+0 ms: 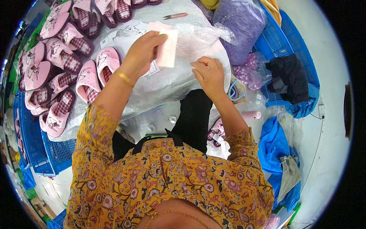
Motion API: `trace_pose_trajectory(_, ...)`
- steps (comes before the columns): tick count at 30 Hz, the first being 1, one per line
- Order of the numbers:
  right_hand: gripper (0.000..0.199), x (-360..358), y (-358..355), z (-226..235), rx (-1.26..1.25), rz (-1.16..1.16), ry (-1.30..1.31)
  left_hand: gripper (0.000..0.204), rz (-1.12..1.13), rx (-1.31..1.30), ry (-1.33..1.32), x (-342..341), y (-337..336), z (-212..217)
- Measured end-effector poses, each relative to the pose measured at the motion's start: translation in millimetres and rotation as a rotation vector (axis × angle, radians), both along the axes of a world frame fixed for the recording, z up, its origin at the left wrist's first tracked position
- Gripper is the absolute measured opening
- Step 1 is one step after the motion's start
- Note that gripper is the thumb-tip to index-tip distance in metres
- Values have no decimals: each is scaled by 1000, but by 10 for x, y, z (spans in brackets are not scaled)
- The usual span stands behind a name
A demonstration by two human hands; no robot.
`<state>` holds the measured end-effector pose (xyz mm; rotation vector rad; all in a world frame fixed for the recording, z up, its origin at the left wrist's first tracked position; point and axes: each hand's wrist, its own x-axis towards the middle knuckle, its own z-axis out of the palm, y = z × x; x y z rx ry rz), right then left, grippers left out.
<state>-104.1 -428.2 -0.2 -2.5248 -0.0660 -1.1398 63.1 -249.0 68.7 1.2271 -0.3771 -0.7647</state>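
Observation:
My left hand (143,53) is closed on a pale pink rectangular pad (167,51), thumb on top, above the table. Whether the pad is cloth, foam or a stack of pieces I cannot tell. Behind it a second pink piece (158,26) shows, partly hidden by the pad. To the right, my right hand (210,75) hovers over the near right edge of the table, fingers loosely bent and apart, nothing visible in them. Under the left hand lie white printed paper slips (131,34). Pink slippers (108,65) with checked insoles stand left of that hand.
Clear plastic sheeting covers the table (167,89). Thread snips (175,15) lie at its far side. More slippers (61,57) crowd the left. Beyond the right edge are a bag of purple material (240,30), blue crates (272,38) and a black cloth (288,78).

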Motion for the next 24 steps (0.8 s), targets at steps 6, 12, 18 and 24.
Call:
trace_pose_trajectory(6,12,131,-97,-128,-57,52,-64,23,-171,-5,39,103,-892,-359)
trace_pose_trajectory(12,19,-143,368,-137,65,343,-7,26,-170,52,144,-6,-1256,-565)
trace_pose_trajectory(18,17,-487,954,163,302,671,119,25,-106,124,64,-27,-1272,-584)
trace_pose_trajectory(24,11,-631,800,421,734,354,208,18,-167,70,-67,-36,-1051,-636)
